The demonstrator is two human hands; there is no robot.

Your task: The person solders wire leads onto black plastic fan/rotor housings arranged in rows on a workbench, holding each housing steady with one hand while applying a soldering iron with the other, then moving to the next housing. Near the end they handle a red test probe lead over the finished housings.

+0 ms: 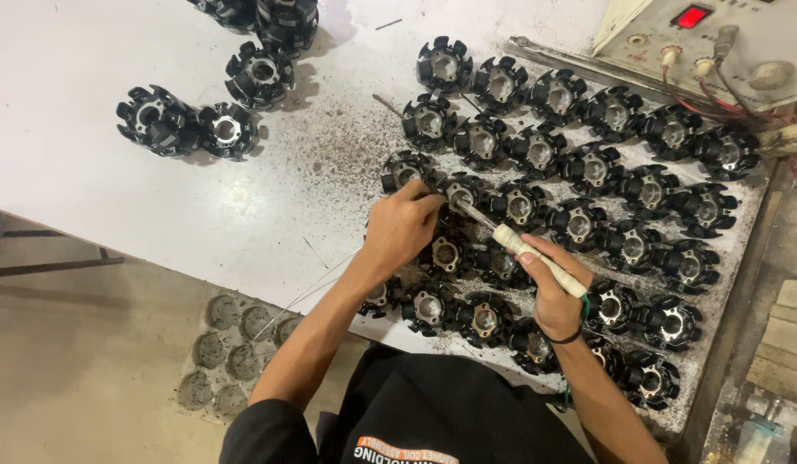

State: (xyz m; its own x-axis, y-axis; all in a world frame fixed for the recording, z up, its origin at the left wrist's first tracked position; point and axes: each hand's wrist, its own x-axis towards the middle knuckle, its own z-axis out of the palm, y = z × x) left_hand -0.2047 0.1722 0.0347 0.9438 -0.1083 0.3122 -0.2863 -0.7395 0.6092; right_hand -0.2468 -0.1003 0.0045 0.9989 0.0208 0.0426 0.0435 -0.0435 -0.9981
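My left hand (401, 228) has its fingers pressed together on a black stator core (459, 194) in the third row, steadying it. My right hand (553, 292) is closed round the pale handle of a soldering iron (536, 258), tip at that same core. I judge one joint is in work; next calls for a steady tip. Further cores (579, 167) fill the speckled white surface (115, 189); a control box (716, 39) stands beyond.
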